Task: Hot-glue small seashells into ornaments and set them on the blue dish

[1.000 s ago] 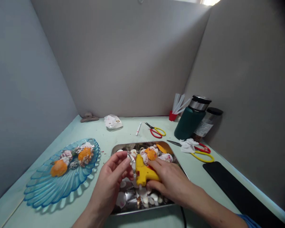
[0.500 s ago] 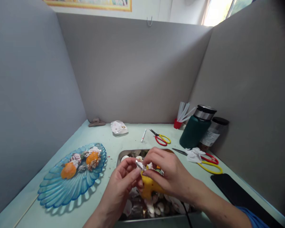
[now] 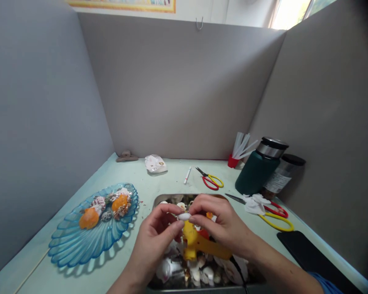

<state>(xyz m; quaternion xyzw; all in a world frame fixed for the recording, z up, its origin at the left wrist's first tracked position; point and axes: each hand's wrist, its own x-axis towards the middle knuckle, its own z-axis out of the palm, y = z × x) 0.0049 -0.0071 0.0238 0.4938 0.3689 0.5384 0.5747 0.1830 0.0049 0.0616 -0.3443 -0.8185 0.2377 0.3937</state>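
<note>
Between the fingertips of both hands is a small white oval shell [image 3: 184, 216]. My left hand [image 3: 158, 232] pinches its left end, and my right hand [image 3: 217, 216] pinches the right end. Just below them a yellow glue gun [image 3: 191, 243] with a black cord lies on a metal tray [image 3: 155, 204] of assorted shells [image 3: 207, 274]. Part of the glue gun and much of the tray are covered by my hands and right forearm.
A blue scalloped dish [image 3: 79, 245] with orange and speckled shells stands on the left. Behind the tray lie small scissors [image 3: 210, 178], a white stick [image 3: 187, 175] and a crumpled packet [image 3: 155, 164]. On the right are larger scissors [image 3: 276, 216], tissue [image 3: 255, 203], a green bottle [image 3: 257, 171] and a black phone-like slab [image 3: 313, 253].
The white shell has turned level and shows its broad side between my fingertips. My right hand has shifted slightly, uncovering more of the glue gun. The whole view has shifted a little.
</note>
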